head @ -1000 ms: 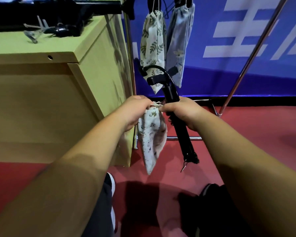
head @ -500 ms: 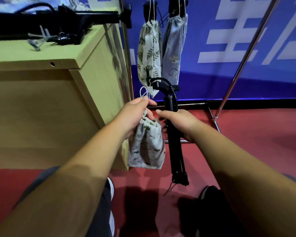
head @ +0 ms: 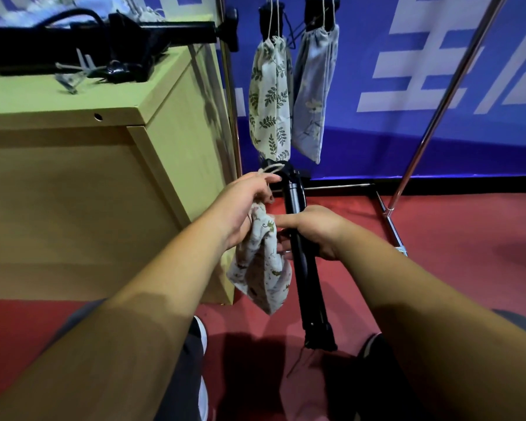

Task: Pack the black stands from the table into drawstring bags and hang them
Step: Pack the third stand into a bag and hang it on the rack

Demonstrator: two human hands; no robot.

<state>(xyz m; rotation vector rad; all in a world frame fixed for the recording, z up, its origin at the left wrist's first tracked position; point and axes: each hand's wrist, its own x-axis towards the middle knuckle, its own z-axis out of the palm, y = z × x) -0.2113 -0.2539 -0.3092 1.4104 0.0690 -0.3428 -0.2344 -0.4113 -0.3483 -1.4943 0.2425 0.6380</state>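
My right hand [head: 313,230] grips a black folded stand [head: 304,268] around its middle, holding it upright above the red floor. Just left of it my left hand [head: 246,208] pinches the top of an empty patterned drawstring bag [head: 263,268], whose cord loop sticks out above my fingers. The bag hangs limp beside the stand and touches it. Two filled bags hang on the rack behind: a leaf-print bag [head: 269,98] and a grey-blue bag [head: 312,92]. More black stands [head: 104,41] lie on the table top.
The wooden table [head: 104,183] stands close on the left, its corner near my left hand. A metal rack's slanted pole [head: 438,101] and base bars stand at the right before a blue banner wall. My shoes show on the floor below.
My left hand has shifted its hold up to the bag's mouth and cord, so the bag hangs lower and looser. The stand has stayed in my right hand, now closer to the bag.
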